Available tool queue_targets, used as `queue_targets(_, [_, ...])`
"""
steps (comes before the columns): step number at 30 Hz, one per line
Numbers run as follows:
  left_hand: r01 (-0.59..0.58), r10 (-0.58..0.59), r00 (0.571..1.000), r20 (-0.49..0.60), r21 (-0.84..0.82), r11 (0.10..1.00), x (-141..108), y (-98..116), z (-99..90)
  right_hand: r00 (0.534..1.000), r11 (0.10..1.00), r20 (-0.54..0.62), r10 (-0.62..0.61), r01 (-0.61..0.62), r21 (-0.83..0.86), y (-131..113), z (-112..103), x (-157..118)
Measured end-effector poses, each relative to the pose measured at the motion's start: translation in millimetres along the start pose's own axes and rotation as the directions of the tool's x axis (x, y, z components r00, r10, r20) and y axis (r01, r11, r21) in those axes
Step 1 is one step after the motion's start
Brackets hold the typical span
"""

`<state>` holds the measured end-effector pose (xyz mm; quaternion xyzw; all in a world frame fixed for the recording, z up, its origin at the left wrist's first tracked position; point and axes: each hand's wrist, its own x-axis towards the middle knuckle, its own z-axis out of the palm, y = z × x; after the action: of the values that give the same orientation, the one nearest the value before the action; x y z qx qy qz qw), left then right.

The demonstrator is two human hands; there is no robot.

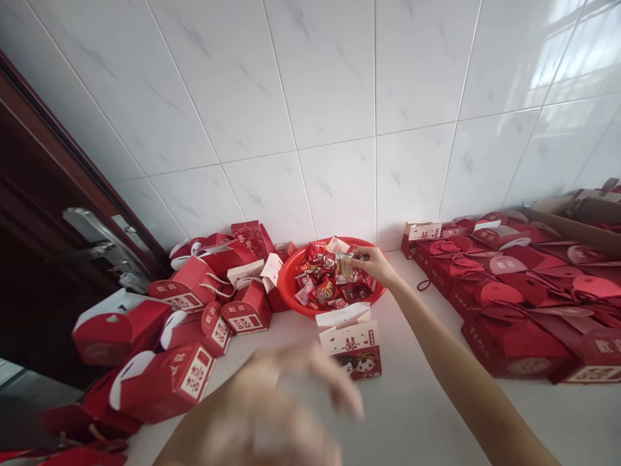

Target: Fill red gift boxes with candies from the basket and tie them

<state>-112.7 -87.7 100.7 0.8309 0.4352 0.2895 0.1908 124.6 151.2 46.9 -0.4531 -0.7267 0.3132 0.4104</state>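
Observation:
My right hand (371, 264) is over the right side of a red plastic basket (287, 294). Its fingertips pinch a small wrapped candy (345, 270) with a pale and gold wrapper. Mixed wrapped candies (323, 292), mostly red and pink, fill the basket. In front of it stands a small red and white gift box (356, 343), its top flaps up and printed figures on its front. My left hand (286, 404) is in the near foreground, smeared by motion, close to this box; its fingers look partly bent, but whether they hold anything is unclear.
Several red gift boxes (167, 382) lie scattered on the left, some with flaps up. Rows of closed red boxes (514, 298) fill the right side, with a cardboard carton (572, 223) behind. A tiled wall (334, 188) stands behind; a dark door (68, 194) is at left.

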Motion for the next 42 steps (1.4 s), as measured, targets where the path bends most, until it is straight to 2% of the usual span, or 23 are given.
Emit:
queue_targets(2, [-0.008, 0.009, 0.999, -0.036, 0.03, 1.0, 29.6, -12.7, 8.3, 0.997, 0.95, -0.069, 0.025, -0.002, 0.314, -1.5, -9.6, -9.4])
queue_targets(4, [0.014, -0.001, 0.99, -0.14, 0.092, 0.996, 51.7, -28.2, 22.1, 0.994, 0.847, -0.086, 0.061, -0.006, 0.532, -4.2, -19.0, -17.2])
queue_targets(7, [0.032, -0.012, 0.975, -0.222, 0.084, 0.996, 67.0, -48.2, 45.4, 0.991, 0.746, -0.098, 0.086, 0.001, 0.666, -10.3, -31.5, -25.6])
queue_targets(10, [0.056, -0.057, 0.963, -0.263, -0.013, 0.998, 71.3, -58.0, 61.8, 0.993, 0.712, -0.102, 0.054, 0.034, 0.702, -17.7, -40.0, -32.5])
queue_targets(13, [0.112, -0.141, 0.956, -0.256, -0.124, 0.986, 74.1, -58.0, 65.5, 0.996, 0.722, -0.087, -0.008, 0.066, 0.689, -25.7, -44.2, -40.0])
queue_targets(18, [0.269, -0.278, 0.961, -0.001, -0.245, 0.931, 76.2, -50.0, 52.6, 0.983, 0.798, 0.023, -0.183, 0.135, 0.588, -44.2, -45.8, -54.3])
queue_targets(20, [0.291, -0.287, 0.956, 0.056, -0.251, 0.923, 76.0, -47.9, 47.5, 0.956, 0.829, 0.096, -0.277, 0.187, 0.527, -54.0, -45.5, -60.7])
queue_targets(22, [0.266, -0.25, 0.964, 0.091, -0.27, 0.925, 75.8, -47.3, 44.6, 0.918, 0.864, 0.183, -0.353, 0.244, 0.44, -63.2, -44.5, -66.8])
queue_targets(24, [0.236, -0.208, 0.971, 0.122, -0.306, 0.922, 75.5, -48.2, 43.3, 0.873, 0.882, 0.262, -0.411, 0.308, 0.357, -69.6, -42.6, -71.5])
queue_targets(26, [0.251, -0.218, 0.967, 0.135, -0.316, 0.915, 74.9, -49.8, 43.0, 0.837, 0.886, 0.315, -0.448, 0.369, 0.279, -72.4, -39.9, -74.5])
queue_targets(30, [0.32, -0.294, 0.947, 0.131, -0.279, 0.905, 73.6, -52.5, 43.4, 0.81, 0.89, 0.391, -0.436, 0.453, 0.054, -71.0, -33.6, -77.8])
queue_targets(33, [0.294, -0.259, 0.954, 0.153, -0.3, 0.907, 74.0, -53.4, 43.9, 0.83, 0.884, 0.437, -0.345, 0.444, -0.146, -69.0, -29.1, -79.4])
queue_targets(35, [0.285, -0.247, 0.956, 0.157, -0.309, 0.908, 74.4, -53.8, 44.0, 0.845, 0.88, 0.438, -0.307, 0.428, -0.208, -68.6, -27.9, -79.6])
queue_targets(37, [0.293, -0.257, 0.954, 0.155, -0.295, 0.91, 74.2, -54.0, 43.8, 0.839, 0.885, 0.434, -0.329, 0.434, -0.167, -69.2, -29.0, -79.1])
queue_targets(42, [0.309, -0.275, 0.947, 0.163, -0.249, 0.918, 71.2, -51.9, 42.4, 0.799, 0.888, 0.394, -0.454, 0.445, 0.12, -75.3, -39.0, -80.0])
